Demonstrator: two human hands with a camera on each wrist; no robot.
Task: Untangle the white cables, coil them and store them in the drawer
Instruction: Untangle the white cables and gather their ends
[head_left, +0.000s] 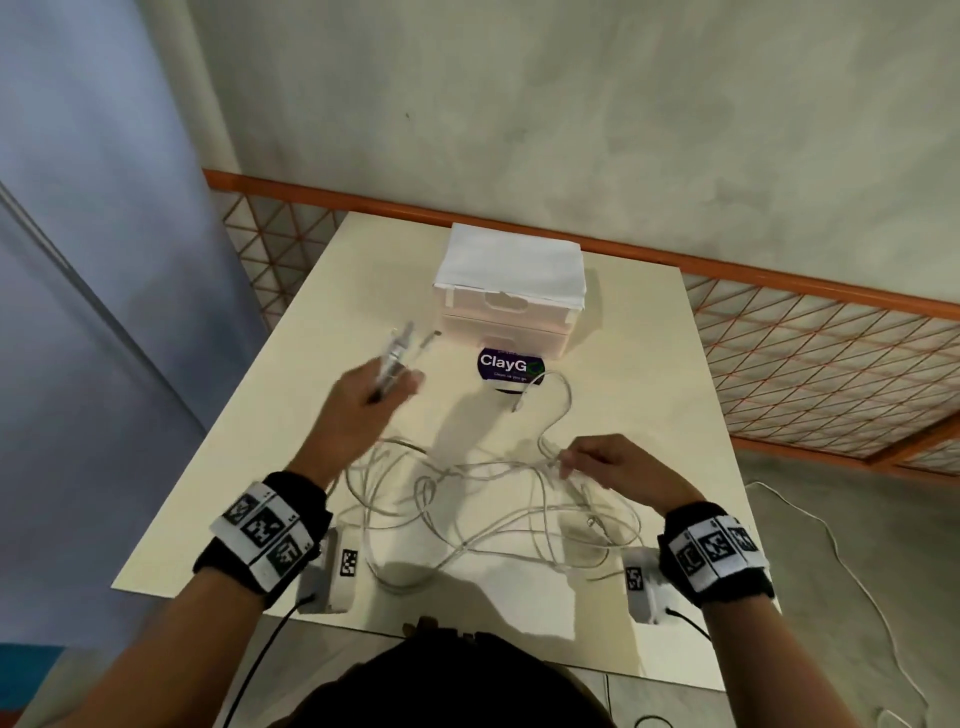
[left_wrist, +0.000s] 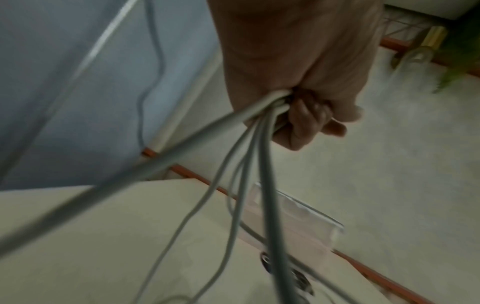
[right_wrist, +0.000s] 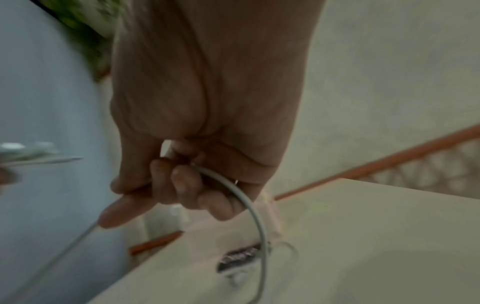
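Note:
A tangle of white cables (head_left: 483, 509) sprawls over the near half of the cream table (head_left: 649, 364). My left hand (head_left: 374, 387) is raised above the table's left side and grips a bunch of cable ends, whose plugs (head_left: 402, 340) stick out past the fingers. In the left wrist view several strands (left_wrist: 262, 127) hang down from that fist (left_wrist: 306, 115). My right hand (head_left: 582, 460) pinches one cable at the tangle's right side; its curled fingers (right_wrist: 182, 181) hold a single strand (right_wrist: 249, 203). The white two-drawer unit (head_left: 511, 296) stands at the table's back, both drawers shut.
A round purple "ClayGo" tub (head_left: 510, 370) sits just in front of the drawer unit, with a loose cable end (head_left: 519, 402) beside it. An orange-framed mesh railing (head_left: 810, 353) runs behind and right of the table. Another white cord (head_left: 841, 561) lies on the floor to the right.

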